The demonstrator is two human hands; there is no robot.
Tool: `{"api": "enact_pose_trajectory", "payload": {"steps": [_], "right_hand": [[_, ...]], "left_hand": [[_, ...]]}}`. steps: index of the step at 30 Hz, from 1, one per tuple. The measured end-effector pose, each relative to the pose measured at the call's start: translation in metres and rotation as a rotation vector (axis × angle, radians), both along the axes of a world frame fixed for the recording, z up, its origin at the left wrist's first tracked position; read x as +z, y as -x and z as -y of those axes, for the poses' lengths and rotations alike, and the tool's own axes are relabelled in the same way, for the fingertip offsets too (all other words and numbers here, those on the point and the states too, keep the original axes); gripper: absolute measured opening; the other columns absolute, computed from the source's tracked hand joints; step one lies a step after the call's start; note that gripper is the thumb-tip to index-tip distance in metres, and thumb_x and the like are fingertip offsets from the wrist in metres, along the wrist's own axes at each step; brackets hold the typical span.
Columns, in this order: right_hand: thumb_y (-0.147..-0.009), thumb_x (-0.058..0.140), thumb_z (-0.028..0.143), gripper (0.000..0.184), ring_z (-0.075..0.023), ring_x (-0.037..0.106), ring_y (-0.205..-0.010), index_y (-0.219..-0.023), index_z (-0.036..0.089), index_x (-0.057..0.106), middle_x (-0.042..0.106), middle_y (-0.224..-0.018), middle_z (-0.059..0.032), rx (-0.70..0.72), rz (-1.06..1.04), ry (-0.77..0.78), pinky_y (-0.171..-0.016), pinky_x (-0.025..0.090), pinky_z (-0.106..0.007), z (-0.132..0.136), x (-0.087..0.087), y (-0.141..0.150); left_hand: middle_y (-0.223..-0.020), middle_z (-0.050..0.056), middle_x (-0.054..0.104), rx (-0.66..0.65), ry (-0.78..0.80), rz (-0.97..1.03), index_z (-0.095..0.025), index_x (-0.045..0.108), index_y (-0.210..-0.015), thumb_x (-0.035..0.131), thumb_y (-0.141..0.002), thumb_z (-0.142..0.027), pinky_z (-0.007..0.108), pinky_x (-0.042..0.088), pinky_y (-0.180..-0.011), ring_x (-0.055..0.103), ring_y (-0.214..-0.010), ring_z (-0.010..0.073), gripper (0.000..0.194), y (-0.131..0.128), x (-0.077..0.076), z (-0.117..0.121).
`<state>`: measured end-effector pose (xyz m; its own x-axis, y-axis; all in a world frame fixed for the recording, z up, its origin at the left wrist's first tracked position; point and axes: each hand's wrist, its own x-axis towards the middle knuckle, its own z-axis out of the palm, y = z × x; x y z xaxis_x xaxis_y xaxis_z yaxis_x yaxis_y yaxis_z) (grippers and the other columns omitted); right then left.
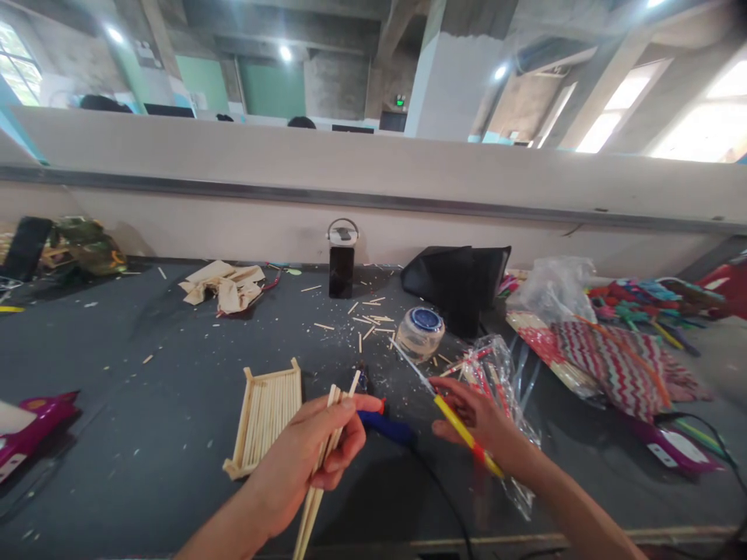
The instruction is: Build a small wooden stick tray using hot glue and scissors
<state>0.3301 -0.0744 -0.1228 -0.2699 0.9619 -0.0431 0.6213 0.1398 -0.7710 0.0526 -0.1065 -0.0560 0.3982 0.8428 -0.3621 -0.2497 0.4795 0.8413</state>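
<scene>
Several thin wooden sticks [315, 494] are bunched in my left hand [327, 439], clasped between the thumb and curled fingers, their lower ends pointing down toward me. My right hand [475, 412] has a craft knife [458, 424] with a yellow handle, a red band and a long narrow metal blade; the blade points up and left. Left of my left hand lies a small tray-like frame made of wooden sticks [268, 412]. Between the hands is a blue glue gun [388, 428] with a cord, partly hidden by my left fingers.
A clear jar with a blue lid [421, 334] stands among stick scraps. Beyond are a phone [341, 272], black pouch [458, 280] and crumpled paper [225, 288]. Clear plastic wrap [505, 389] and patterned cloth [610, 362] lie right; purple glue guns [43, 428] sit at both sides.
</scene>
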Motion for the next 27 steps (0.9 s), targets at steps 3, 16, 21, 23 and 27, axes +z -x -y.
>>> {"api": "enact_pose_trajectory", "payload": {"steps": [3,16,21,23,27], "right_hand": [[-0.079,0.063,0.056,0.056,-0.0132,0.053,-0.058,-0.121,0.024,0.044,0.052,-0.072,0.0032,-0.037,-0.378,0.07,-0.052,0.044,-0.025,0.014,0.004,0.006],[-0.085,0.054,0.058,0.049,-0.0203,0.053,-0.085,-0.119,0.023,0.043,0.055,-0.096,-0.0045,0.308,-0.276,0.079,-0.073,0.046,-0.031,0.047,0.055,0.043],[-0.086,0.055,0.043,0.035,-0.0156,0.047,-0.071,-0.112,0.023,0.043,0.053,-0.089,-0.0008,0.281,-0.112,0.117,-0.065,0.043,-0.028,0.05,0.06,0.051],[-0.088,0.053,0.038,0.027,-0.0143,0.046,-0.067,-0.109,0.023,0.044,0.052,-0.084,0.0014,0.26,-0.062,0.113,-0.062,0.042,-0.025,0.051,0.061,0.054],[-0.092,0.045,0.02,0.013,-0.015,0.055,-0.08,-0.103,0.024,0.051,0.056,-0.089,0.0006,0.205,-0.037,0.002,-0.076,0.045,-0.025,0.051,0.053,0.058]], "left_hand": [[-0.058,-0.003,0.043,-0.041,0.024,0.064,-0.014,0.067,-0.104,0.048,-0.086,-0.031,0.02,0.012,-0.041,0.024,-0.046,0.0062,0.032,0.0,-0.001,-0.002],[-0.051,-0.009,0.035,-0.167,-0.014,-0.168,-0.015,0.059,-0.101,0.051,-0.086,-0.045,0.02,0.013,-0.041,0.018,-0.045,0.0066,0.035,-0.01,0.001,-0.002],[-0.057,-0.007,0.037,-0.228,-0.255,-0.427,-0.016,0.058,-0.084,0.044,-0.091,-0.044,0.021,0.023,-0.046,0.028,-0.051,0.0081,0.032,-0.018,0.001,-0.001],[-0.064,-0.004,0.048,-0.237,-0.415,-0.532,-0.017,0.058,-0.083,0.041,-0.093,-0.039,0.022,0.03,-0.053,0.038,-0.058,0.0098,0.03,-0.022,0.002,-0.001],[-0.082,0.002,0.066,-0.263,-0.625,-0.795,-0.019,0.059,-0.083,0.036,-0.095,-0.028,0.026,0.037,-0.066,0.055,-0.072,0.0152,0.027,-0.031,0.004,-0.001]]}}
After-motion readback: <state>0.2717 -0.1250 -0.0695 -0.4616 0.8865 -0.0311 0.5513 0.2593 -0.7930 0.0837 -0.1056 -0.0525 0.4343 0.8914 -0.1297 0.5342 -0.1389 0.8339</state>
